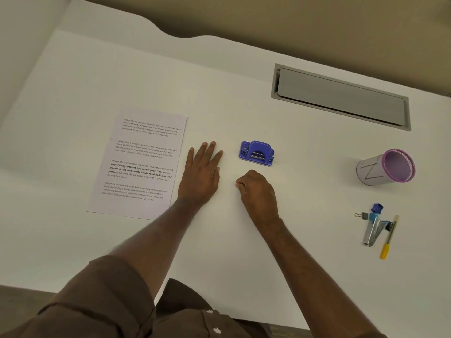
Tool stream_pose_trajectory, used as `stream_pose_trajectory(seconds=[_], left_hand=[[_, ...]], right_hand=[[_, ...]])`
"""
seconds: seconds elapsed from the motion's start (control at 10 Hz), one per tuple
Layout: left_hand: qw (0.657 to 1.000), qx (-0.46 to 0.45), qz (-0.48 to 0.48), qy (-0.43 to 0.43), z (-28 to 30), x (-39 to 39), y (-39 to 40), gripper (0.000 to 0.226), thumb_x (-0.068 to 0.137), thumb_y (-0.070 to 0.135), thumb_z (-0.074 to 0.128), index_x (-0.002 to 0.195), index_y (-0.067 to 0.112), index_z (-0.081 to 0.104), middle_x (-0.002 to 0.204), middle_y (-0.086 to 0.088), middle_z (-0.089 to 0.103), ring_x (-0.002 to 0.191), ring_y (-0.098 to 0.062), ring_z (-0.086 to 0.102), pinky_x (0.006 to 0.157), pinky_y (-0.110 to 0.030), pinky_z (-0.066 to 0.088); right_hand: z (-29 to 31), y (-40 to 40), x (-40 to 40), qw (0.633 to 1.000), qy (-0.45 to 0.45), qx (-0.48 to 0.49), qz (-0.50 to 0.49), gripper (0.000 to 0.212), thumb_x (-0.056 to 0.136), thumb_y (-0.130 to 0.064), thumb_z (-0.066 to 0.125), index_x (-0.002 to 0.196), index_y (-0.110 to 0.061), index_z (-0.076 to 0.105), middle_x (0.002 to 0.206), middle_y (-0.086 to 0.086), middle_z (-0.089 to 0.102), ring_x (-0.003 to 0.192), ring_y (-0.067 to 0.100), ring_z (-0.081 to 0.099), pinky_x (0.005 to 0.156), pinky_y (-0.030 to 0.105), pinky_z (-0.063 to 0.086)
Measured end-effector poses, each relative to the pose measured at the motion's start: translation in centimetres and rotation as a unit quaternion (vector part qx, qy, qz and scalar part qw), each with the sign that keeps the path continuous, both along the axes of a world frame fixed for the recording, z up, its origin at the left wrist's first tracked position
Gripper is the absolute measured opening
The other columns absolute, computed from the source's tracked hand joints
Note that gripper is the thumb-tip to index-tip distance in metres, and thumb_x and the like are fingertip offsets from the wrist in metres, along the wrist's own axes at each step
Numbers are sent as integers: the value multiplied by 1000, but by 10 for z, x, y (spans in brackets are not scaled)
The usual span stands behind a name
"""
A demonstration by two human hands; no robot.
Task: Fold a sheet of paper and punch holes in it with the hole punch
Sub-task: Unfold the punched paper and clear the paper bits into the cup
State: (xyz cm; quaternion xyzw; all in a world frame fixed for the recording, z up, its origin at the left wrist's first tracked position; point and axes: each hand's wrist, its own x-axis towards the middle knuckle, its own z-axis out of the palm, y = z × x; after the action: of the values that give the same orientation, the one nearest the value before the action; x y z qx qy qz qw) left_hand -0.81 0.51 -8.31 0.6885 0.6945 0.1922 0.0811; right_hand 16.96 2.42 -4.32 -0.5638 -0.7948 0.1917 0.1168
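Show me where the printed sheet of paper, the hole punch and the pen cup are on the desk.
printed sheet of paper (140, 164), head view, on the middle of the page among the text.
hole punch (256, 153), head view, on its purple top lever.
pen cup (373, 170), head view, on its grey side wall.

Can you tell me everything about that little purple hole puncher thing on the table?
The hole punch is small and purple-blue, and looks like shiny plastic with a rounded press lever on top and a flat base. Small metal pins show at its ends. It sits upright on the white table, right of the printed sheet of paper. Nothing touches it: the left hand lies flat beside it, the right hand curls just in front.
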Motion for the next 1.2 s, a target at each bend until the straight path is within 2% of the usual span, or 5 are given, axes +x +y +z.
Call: stream_pose_trajectory(seconds=[0.2,0.3,0.7,0.9,1.2], left_hand=[[1000,-4,0,-5,2,0,0,49,101,20,40,148,12,50,163,-11,36,153,-31,30,125,-57,20],[1000,-11,-4,-6,5,0,0,51,102,23,33,148,11,50,163,-12,36,153,-32,30,124,-58,21],[1000,-19,-5,-13,7,0,-1,50,102,24,33,148,12,51,162,-12,37,153,-31,30,124,-57,20],[1000,-16,-1,-10,5,0,-2,49,102,22,35,148,12,49,163,-10,35,153,-30,29,125,-55,19],[1000,-22,-1,-13,2,-2,-2,51,101,23,34,149,12,48,164,-10,33,153,-30,28,126,-55,16]], right_hand=[[5,8,-1,985,-128,-3,117,7,91,-4,62,92,0,69,94,17,65,86,35,63,65,46,56],[5,14,-2,970,-182,21,161,5,82,-1,69,82,-5,66,83,11,62,75,30,61,51,38,52],[-2,20,-5,971,-183,36,149,10,78,-11,64,85,-5,61,83,12,62,75,29,60,49,35,45],[1,24,14,996,-45,-61,-49,8,82,-19,57,82,-11,57,84,2,58,76,19,55,64,35,48],[62,58,135,867,283,-86,-401,15,71,-21,60,71,-8,69,63,-3,63,53,15,59,49,26,48]])
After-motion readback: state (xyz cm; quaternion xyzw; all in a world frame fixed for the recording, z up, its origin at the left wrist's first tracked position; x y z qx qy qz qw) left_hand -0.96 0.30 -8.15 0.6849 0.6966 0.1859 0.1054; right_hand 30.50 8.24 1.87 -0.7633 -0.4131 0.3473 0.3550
